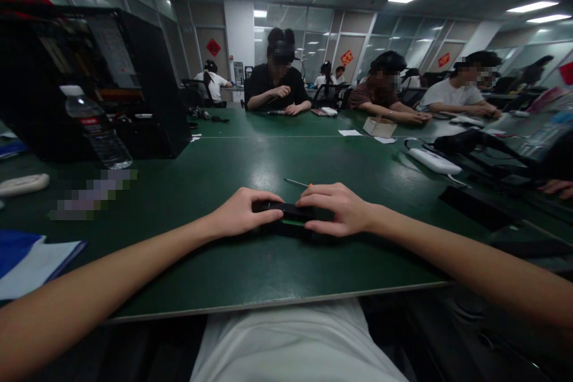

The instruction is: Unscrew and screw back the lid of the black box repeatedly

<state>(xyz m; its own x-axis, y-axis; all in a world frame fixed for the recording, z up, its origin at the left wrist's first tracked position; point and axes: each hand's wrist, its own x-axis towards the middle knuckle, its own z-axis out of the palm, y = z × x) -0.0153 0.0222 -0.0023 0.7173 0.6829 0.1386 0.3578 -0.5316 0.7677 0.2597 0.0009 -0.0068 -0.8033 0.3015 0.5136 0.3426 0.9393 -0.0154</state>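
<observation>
black elongated device (295,212), thin green strip (294,222) along near side, between the hands (244,213)

The head-worn view looks forward and down across the green table (250,271), hands (239,212) near.

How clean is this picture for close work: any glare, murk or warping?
Head view: dim overall, with a pale sheen on the green table; head view: the black object is so dark that fine detail is lost; head view: wide-angle distortion seems to lean the bottle outward, and coarse mosaic hides a patch below it.
</observation>
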